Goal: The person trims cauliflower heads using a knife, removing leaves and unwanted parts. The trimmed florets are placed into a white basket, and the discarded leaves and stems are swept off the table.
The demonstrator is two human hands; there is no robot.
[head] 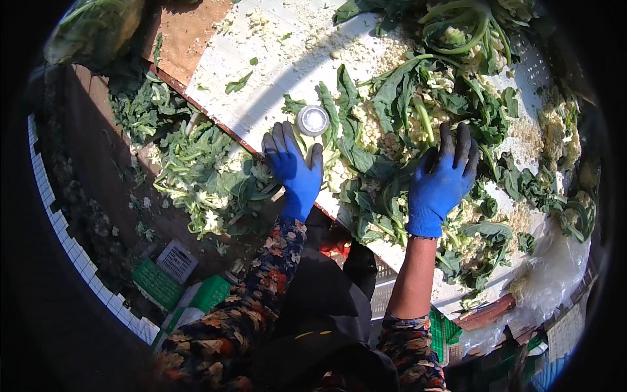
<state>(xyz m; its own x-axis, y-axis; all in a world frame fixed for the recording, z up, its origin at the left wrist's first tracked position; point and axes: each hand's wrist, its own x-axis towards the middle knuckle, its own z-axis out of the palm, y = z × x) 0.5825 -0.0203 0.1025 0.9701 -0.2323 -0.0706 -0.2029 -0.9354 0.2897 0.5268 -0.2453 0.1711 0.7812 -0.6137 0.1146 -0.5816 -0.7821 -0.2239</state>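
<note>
My left hand, in a blue work glove with dark fingertips, lies palm down by the near edge of the white tabletop. Just beyond its fingers is a small round object with a grey rim and a bright, glaring centre; its kind is unclear. Pale cauliflower pieces lie beside the thumb. My right hand, gloved alike, rests with spread fingers over a heap of cauliflower leaves and florets. Its palm is hidden, but no held thing shows in either hand.
Trimmed leaves and florets are piled on the floor left of the table. Green crates and a grey crate stand lower left. Clear plastic film hangs at the table's right edge. A leafy cauliflower sits at the far right.
</note>
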